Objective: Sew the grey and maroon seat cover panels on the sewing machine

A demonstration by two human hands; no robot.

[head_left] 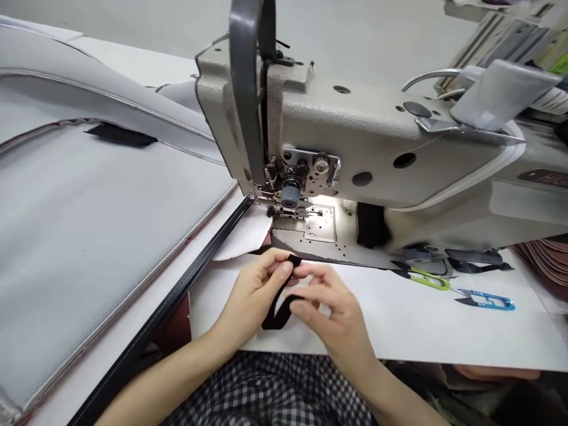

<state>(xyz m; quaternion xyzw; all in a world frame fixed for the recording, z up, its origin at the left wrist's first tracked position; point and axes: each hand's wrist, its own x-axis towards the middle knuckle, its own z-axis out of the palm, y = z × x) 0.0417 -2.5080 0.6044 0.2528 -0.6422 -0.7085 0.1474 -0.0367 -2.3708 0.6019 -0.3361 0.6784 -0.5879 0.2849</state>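
Note:
Both my hands meet in front of the sewing machine (pixel 355 136), pinching a short black strap (pixel 278 315) that is folded into a loop. My left hand (pixel 255 293) grips the strap's upper end between thumb and fingers. My right hand (pixel 331 310) pinches the same strap from the right, fingers curled. The strap hangs just above the white table (pixel 399 325), a little in front of the needle plate (pixel 320 225), which is lit by the machine's lamp.
A large grey padded panel (pixel 89 225) with a black edge strip (pixel 195 278) lies to the left, its corner near the presser foot. Green thread snips (pixel 428 279) and blue thread snips (pixel 488 300) lie on the table to the right. Checked fabric covers my lap.

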